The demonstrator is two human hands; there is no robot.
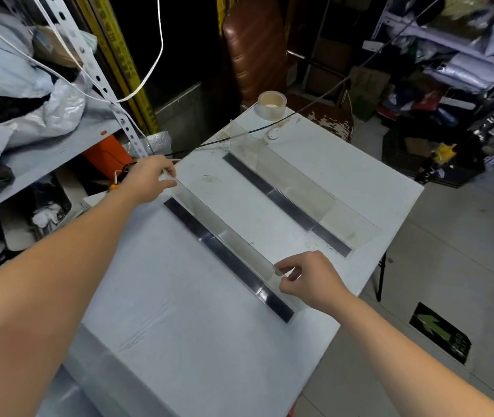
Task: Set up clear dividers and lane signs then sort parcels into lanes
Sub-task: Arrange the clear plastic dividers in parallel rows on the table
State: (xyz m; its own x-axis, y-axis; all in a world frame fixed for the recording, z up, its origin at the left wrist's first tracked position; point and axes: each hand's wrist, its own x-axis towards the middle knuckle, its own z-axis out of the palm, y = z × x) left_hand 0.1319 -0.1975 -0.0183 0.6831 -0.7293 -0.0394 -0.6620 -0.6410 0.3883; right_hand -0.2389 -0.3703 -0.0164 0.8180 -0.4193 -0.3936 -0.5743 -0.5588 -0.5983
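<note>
- Head view, looking down over a white table (179, 326) and two bare forearms.
- Left hand (146, 179) at the table's far left edge, thumb and fingertips curled in a pinch on the far upper corner of the near clear divider (224, 236).
- Right hand (308, 278) at the opposite end, thumb and forefinger pinching the top edge of the same divider, remaining fingers curled underneath.
- Divider standing on edge on the table, stretched between the two hands, its foot along a black strip (230, 263) running from just below the left hand to just past the right hand.
- No telling whether that divider is seated fully on the strip or held at a slight tilt.
- Second clear divider (296, 188) beyond the right hand and to the right of the left hand, parallel to the first, well apart from both hands, beside a second black strip (287, 206).
- Roll of clear tape (272, 105) on the table's far corner, well beyond the left hand.
- Metal shelf (44, 155) just left of the left hand, piled with grey and white bags.
- White cord (161, 40) hanging above the left hand.
- Green arrow sign (439, 332) on the floor, to the right of the right forearm.
</note>
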